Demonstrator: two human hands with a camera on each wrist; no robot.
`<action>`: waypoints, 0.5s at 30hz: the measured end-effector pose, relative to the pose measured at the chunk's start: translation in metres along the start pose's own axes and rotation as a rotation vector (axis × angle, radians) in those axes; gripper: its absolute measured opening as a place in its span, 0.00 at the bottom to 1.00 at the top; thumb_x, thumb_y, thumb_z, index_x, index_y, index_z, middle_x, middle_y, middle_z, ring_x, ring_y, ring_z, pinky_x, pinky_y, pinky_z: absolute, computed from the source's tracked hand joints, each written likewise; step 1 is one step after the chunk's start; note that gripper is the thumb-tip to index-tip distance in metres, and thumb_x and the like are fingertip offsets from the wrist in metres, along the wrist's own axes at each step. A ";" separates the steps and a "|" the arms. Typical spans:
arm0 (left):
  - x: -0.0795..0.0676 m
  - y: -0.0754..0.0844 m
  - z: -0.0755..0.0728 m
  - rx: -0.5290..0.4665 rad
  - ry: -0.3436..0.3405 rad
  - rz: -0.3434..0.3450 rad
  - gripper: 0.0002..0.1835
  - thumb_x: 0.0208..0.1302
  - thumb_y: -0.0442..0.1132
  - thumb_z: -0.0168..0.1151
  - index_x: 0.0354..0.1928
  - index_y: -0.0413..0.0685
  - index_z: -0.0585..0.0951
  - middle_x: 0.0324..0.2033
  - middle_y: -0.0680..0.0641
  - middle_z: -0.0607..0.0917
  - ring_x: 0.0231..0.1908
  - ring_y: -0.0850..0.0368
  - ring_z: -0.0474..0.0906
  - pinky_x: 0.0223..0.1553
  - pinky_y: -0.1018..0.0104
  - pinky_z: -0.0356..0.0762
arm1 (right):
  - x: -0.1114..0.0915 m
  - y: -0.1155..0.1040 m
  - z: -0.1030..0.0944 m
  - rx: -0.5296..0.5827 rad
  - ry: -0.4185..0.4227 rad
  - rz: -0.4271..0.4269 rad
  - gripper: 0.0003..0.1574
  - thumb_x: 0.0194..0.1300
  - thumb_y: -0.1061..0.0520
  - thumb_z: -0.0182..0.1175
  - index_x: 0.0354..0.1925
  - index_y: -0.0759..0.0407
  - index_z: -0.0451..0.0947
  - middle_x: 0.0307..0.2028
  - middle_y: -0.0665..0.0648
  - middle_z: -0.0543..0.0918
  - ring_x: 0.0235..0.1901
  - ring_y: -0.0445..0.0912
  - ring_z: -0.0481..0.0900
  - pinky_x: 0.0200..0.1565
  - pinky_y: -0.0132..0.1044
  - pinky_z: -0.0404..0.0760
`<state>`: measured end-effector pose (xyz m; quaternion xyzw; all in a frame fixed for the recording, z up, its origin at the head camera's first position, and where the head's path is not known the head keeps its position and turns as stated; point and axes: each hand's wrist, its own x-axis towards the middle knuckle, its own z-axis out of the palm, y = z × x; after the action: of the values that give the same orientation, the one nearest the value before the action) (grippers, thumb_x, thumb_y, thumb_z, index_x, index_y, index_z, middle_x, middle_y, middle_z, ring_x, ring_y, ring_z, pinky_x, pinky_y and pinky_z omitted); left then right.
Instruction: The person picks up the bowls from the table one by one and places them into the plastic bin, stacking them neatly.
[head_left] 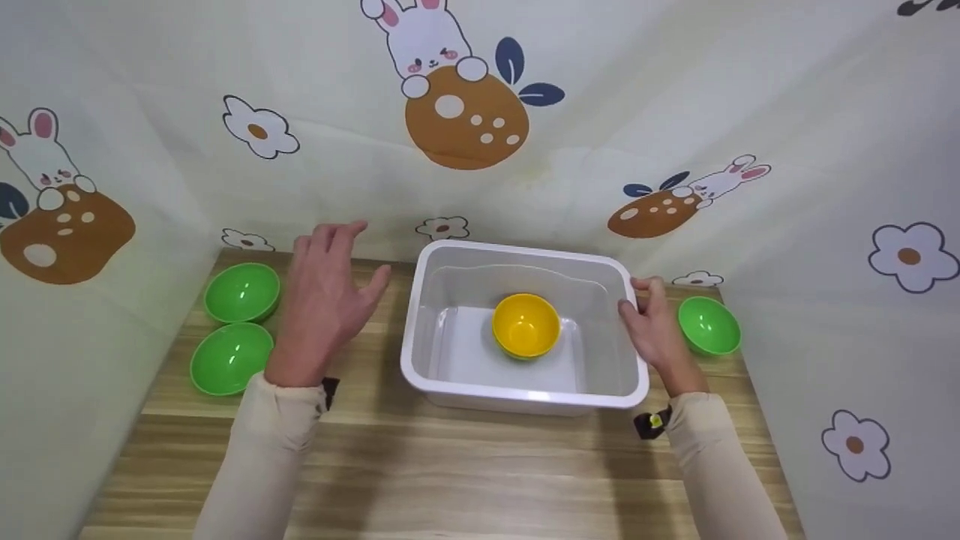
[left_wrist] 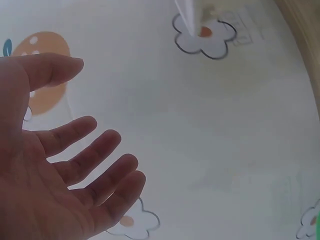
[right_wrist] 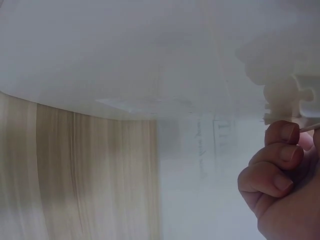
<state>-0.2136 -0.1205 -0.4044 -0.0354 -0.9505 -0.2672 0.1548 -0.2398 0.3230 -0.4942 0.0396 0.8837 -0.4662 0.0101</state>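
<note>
A white plastic bin (head_left: 480, 399) stands on the wooden table with a yellow bowl (head_left: 525, 324) on its floor. My right hand (head_left: 654, 330) grips the bin's right rim, its thumb on the inner side. In the right wrist view, the curled fingers (right_wrist: 272, 182) show beside the bin's pale wall (right_wrist: 150, 60). Left of the bin, my left hand (head_left: 324, 300) is raised with spread, slightly bent fingers and holds nothing. The left wrist view shows the same hand (left_wrist: 65, 165) apart from everything. Nearest to it are two green bowls (head_left: 242, 292) at the table's left side.
A third green bowl (head_left: 709, 325) sits right of my right hand, by the table's right edge. Pale curtains (head_left: 337, 180) printed with rabbits and flowers enclose the back and both sides. Bare wooden tabletop (head_left: 465, 480) lies in front of the bin.
</note>
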 end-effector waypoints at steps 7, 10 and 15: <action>-0.010 -0.029 -0.002 -0.012 0.050 -0.043 0.35 0.63 0.47 0.67 0.69 0.40 0.72 0.61 0.32 0.75 0.60 0.32 0.68 0.62 0.39 0.68 | -0.001 0.000 0.001 0.011 0.024 -0.016 0.25 0.76 0.57 0.50 0.65 0.63 0.57 0.50 0.79 0.84 0.44 0.64 0.88 0.40 0.46 0.88; -0.015 -0.041 -0.002 -0.011 0.089 -0.048 0.35 0.61 0.46 0.69 0.67 0.39 0.73 0.59 0.31 0.75 0.58 0.30 0.68 0.60 0.39 0.68 | -0.002 -0.001 0.002 0.024 0.036 -0.012 0.25 0.75 0.57 0.50 0.64 0.63 0.58 0.49 0.78 0.85 0.41 0.59 0.89 0.38 0.41 0.88; -0.021 -0.060 -0.002 -0.007 0.134 -0.088 0.35 0.59 0.46 0.72 0.67 0.40 0.73 0.60 0.31 0.75 0.59 0.29 0.65 0.60 0.38 0.64 | -0.001 0.000 0.004 0.048 0.037 -0.005 0.24 0.75 0.57 0.50 0.64 0.63 0.58 0.49 0.79 0.84 0.39 0.56 0.89 0.36 0.38 0.87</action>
<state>-0.2016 -0.1729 -0.4390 0.0237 -0.9376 -0.2788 0.2063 -0.2385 0.3196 -0.4959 0.0464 0.8724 -0.4865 -0.0084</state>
